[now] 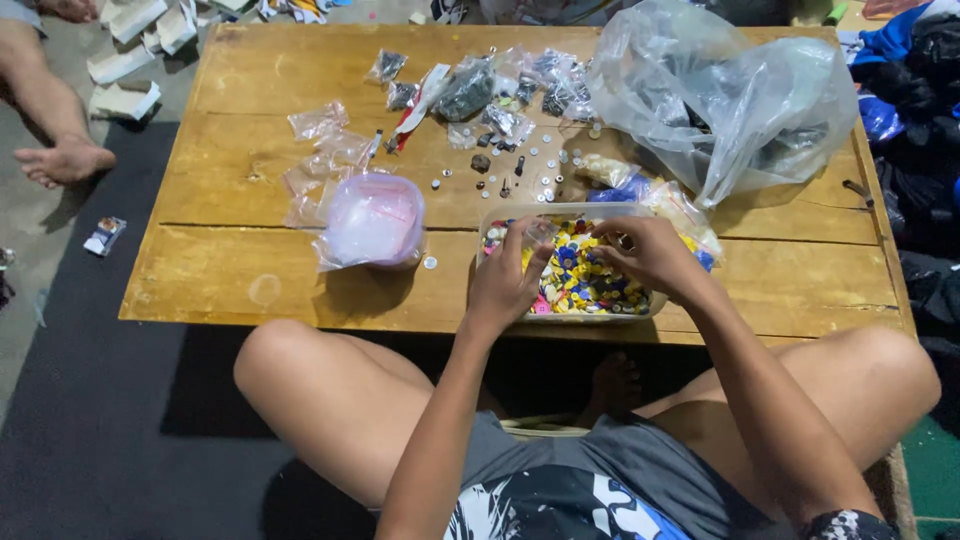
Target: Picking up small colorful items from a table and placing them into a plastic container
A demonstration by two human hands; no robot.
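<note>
Seated cross-legged at the near edge of a low wooden surface (250, 270), both hands over a clear plastic tub (505, 212) full of small parts, mostly yellow with some blue, white and pink (580, 280). Tub set at the near middle-right of the surface, its near wall close to the edge.

Left hand (505, 280) at the tub's left side, fingers curled, grip pinched on a small clear plastic bag (538, 232) held up just above the coloured parts. Right hand (650, 250) at the tub's right, fingers bent down into the parts; grip partly closed, but cannot tell whether anything is caught in it.

Just left of the tub, a round container wrapped in pinkish plastic (375, 220), with a tiny round piece (429, 263) lying near it on the wood. Farther left and far, a scatter of empty small clear bags (320, 150). Beyond the tub, small metal pieces and discs (520, 170) spread loose, with filled little bags of dark parts (470, 85) at the far middle. Far right, a big crumpled clear plastic bag (740, 100) slumped over dark contents.

Off the surface, far left on the floor, another person's bare foot (65, 160) and some white cardboard scraps (125, 100).
</note>
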